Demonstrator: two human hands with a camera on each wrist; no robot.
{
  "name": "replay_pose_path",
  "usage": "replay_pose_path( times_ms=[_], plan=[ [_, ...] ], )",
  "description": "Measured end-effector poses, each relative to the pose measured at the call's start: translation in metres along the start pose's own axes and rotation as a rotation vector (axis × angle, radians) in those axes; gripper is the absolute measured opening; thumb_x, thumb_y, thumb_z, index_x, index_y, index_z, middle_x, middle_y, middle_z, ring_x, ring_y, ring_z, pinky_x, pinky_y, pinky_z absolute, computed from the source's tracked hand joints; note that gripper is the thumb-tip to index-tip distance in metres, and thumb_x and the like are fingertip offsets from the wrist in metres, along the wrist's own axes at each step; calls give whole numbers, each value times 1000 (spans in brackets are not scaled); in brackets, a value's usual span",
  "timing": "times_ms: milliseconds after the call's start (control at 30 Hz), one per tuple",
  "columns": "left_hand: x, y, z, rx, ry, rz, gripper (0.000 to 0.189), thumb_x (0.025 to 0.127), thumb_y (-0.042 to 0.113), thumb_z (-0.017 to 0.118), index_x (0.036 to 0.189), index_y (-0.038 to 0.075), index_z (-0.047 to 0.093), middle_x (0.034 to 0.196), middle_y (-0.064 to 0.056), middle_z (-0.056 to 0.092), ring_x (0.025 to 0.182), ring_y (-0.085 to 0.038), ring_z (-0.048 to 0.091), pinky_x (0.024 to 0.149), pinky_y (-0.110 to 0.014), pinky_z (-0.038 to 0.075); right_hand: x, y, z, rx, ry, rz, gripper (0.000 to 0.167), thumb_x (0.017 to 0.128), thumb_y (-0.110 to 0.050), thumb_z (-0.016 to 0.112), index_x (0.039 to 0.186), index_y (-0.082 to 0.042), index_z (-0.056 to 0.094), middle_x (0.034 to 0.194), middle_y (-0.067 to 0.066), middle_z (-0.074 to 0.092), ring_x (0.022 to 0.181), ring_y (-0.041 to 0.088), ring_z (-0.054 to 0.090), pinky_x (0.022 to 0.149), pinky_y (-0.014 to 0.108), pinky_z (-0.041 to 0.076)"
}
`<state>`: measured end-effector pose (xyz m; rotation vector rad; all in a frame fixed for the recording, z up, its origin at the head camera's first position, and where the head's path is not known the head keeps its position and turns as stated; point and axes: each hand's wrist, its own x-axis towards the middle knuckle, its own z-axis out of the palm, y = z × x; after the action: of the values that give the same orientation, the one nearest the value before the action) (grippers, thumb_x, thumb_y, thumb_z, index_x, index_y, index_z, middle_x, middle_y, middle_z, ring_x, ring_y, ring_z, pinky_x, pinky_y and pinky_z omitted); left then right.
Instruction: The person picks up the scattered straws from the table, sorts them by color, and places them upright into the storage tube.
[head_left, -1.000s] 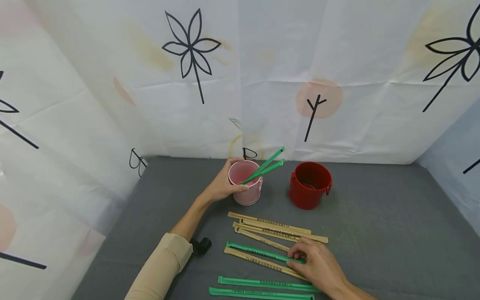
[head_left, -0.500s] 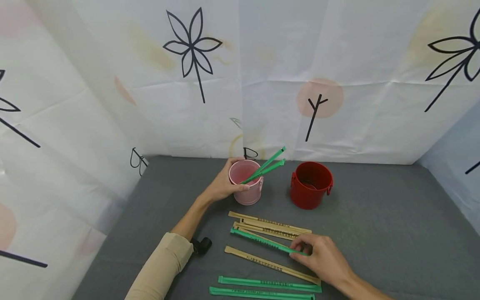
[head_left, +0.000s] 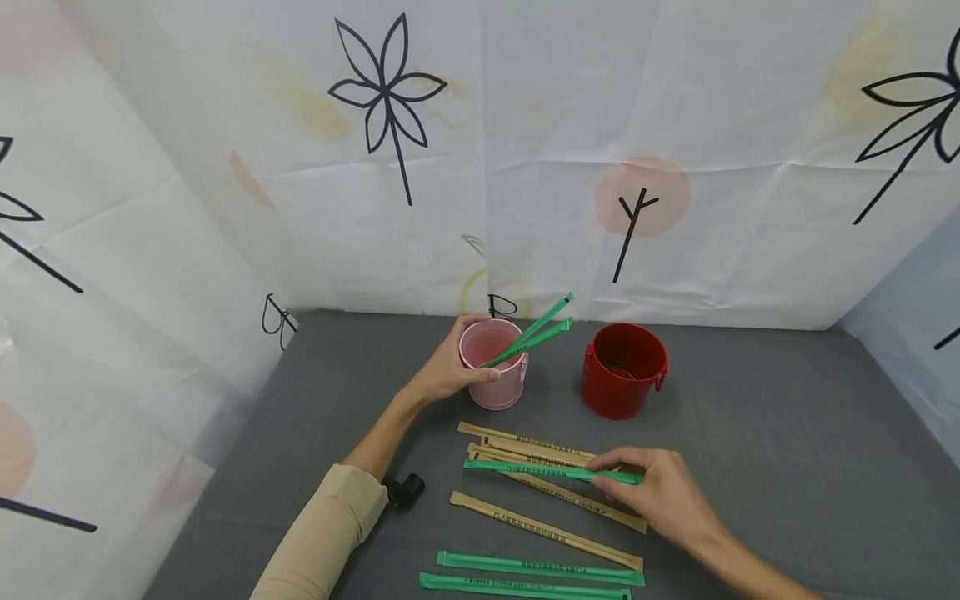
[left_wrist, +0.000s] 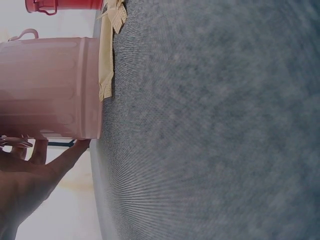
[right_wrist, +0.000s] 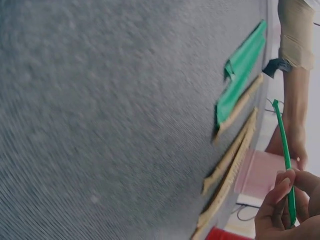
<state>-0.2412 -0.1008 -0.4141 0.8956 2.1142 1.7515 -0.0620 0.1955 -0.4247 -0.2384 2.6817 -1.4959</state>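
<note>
My left hand (head_left: 442, 371) grips the side of a small pink bucket (head_left: 495, 393), thumb in front and fingers round the far side. Two green wrapped straws (head_left: 553, 309) lean out of it to the right. Between thumb and fingers my right hand (head_left: 663, 492) pinches another green wrapped straw (head_left: 525, 468) near its right end. In the head view this straw overlaps the tan wrapped straws (head_left: 555, 533) on the table. The right wrist view shows the pinched green straw (right_wrist: 283, 135) raised off the cloth, its far end pointing towards the left forearm.
A red bucket (head_left: 618, 396) with side handles stands right of the pink one. Several tan straws lie in front of the buckets, some overlapping. Two more green wrapped straws (head_left: 540, 569) lie nearest the front. Grey cloth (head_left: 780, 433) covers the table, and a printed white sheet (head_left: 540, 208) hangs behind.
My right hand has picked the green straw up from among the tan ones, moving it away from me and turning it nearly level across the view. The left hand stays on the pink bucket.
</note>
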Motion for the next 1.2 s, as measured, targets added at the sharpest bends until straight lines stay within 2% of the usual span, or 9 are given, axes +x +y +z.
replay_pose_path(
  times_ms=[67,233,400,567,667,833,1067,1133,1200],
  plan=[
    [1,-3,0,-2,3,1,90,78,2,78,149,-6,22,142,-34,38,125,-54,45,97,-67,40,1,-3,-4,16,8,-3,12,84,-18,80,96,-19,78,94,-1,74,67,12,69,59,27,54],
    [5,-23,-2,18,14,12,90,78,1,78,150,0,24,142,-32,40,124,-51,47,96,-66,42,2,-13,-16,13,63,-8,12,84,-20,81,95,-22,78,91,-3,73,63,13,64,56,27,51],
    [6,-36,-3,42,32,15,90,78,7,80,150,10,28,142,-22,45,124,-41,52,94,-60,47,4,-21,-29,5,106,-79,13,86,-17,79,98,-22,77,96,-2,71,65,16,64,56,28,51],
    [5,-36,-4,65,40,28,90,77,27,86,148,20,32,139,-15,49,121,-34,55,92,-55,50,10,-29,-38,-17,146,-154,16,87,-13,78,100,-22,77,92,-4,70,69,14,62,59,26,51],
    [5,-35,-5,70,36,38,90,76,32,87,147,21,32,138,-14,50,120,-34,56,92,-54,50,14,-34,-42,-36,162,-179,17,86,-13,78,100,-23,77,88,-6,69,68,14,59,59,25,49],
    [5,-35,-4,73,27,37,89,78,27,86,148,18,32,138,-14,49,120,-34,55,94,-54,50,23,-44,-49,-53,187,-214,18,86,-12,79,100,-24,77,88,-7,70,65,13,57,57,23,47],
    [7,-37,-5,94,21,73,90,77,3,83,150,4,28,142,-25,46,126,-43,49,98,-58,45,40,-57,-57,-97,231,-260,17,86,-14,79,98,-26,77,82,-8,68,60,12,47,54,24,40],
    [7,-36,-5,101,23,54,89,77,3,81,150,6,29,140,-23,48,125,-40,51,96,-53,48,45,-58,-58,-119,237,-260,15,86,-17,79,99,-25,77,81,-8,67,60,12,46,54,24,39],
    [6,-34,-5,114,27,24,88,78,11,82,150,11,31,138,-17,51,124,-33,53,94,-48,50,51,-58,-59,-140,242,-255,13,87,-18,78,99,-24,77,80,-8,67,59,12,47,54,24,39]
  ],
)
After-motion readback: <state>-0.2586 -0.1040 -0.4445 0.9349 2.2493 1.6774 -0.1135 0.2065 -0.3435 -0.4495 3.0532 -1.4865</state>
